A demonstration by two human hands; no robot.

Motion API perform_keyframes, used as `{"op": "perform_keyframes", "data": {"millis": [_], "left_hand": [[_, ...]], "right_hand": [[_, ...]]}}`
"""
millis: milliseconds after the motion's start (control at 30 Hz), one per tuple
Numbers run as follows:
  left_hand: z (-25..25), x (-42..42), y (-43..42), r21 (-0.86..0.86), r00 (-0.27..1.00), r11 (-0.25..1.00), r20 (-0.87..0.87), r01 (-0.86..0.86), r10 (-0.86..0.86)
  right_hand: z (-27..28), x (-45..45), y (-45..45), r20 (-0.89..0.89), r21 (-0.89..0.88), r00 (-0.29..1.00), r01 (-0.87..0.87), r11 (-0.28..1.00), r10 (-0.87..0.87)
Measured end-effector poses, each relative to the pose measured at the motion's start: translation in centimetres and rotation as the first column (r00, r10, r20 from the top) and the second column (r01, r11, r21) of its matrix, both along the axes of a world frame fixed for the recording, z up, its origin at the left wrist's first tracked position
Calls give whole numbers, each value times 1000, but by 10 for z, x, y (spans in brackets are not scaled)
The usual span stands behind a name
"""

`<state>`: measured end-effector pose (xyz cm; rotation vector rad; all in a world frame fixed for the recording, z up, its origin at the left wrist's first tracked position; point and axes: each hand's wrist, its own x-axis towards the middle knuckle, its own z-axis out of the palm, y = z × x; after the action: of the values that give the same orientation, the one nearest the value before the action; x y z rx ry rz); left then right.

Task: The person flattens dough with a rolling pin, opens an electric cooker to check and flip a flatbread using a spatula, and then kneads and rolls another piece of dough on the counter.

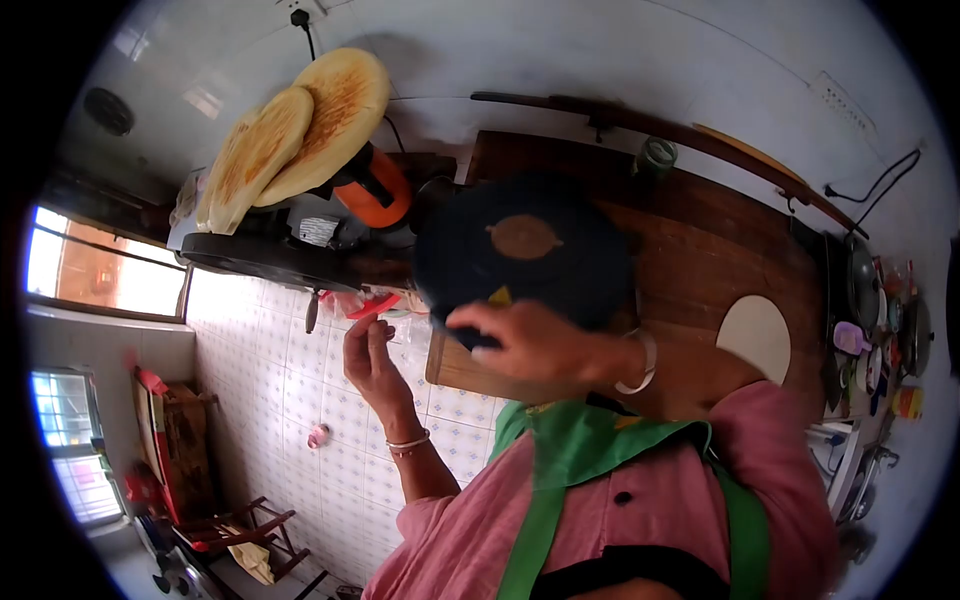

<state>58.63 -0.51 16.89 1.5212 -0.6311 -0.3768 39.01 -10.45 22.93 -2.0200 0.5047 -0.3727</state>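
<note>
- A black round disc (545, 288), marked with a brown patch and a yellow triangle, is seen over the left end of the brown wooden desk (700, 250); whether it is raised or laid down cannot be told.
- The near rim of the disc is overlapped by the right hand (505, 338), which is blurred by motion; its fingers are partly bent, but whether the rim is gripped cannot be told.
- The left hand (370, 362) is raised in front of the tiled floor (255, 390), well apart from the disc, with its fingers bent and its tips brought close together beside a red object (372, 306); whether anything is pinched cannot be told.
- A bracelet is worn on each wrist, and a green apron (590, 465) is worn over pink clothing.
- To the right of the disc, a pale flat round (757, 335) is laid on the desk, partly covered by the right forearm.
- At the back of the desk, a jar (655, 158) is placed near the wall.
- At the upper left, browned flatbreads (275, 150) are overlapped, with an orange object (372, 210) partly hidden behind them.
</note>
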Motion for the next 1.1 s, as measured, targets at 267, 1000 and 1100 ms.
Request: {"op": "perform_keyframes", "data": {"millis": [267, 1000, 1100], "left_hand": [[14, -39, 27, -12, 994, 995, -38, 99, -99], [-94, -279, -9, 251, 441, 393, -182, 885, -879], [-118, -339, -10, 268, 350, 273, -302, 924, -887]], "right_hand": [[-159, -9, 74, -42, -161, 999, -16, 987, 9], [-255, -413, 57, 42, 526, 327, 796, 299, -944], [-237, -494, 66, -70, 478, 155, 873, 103, -985]]}}
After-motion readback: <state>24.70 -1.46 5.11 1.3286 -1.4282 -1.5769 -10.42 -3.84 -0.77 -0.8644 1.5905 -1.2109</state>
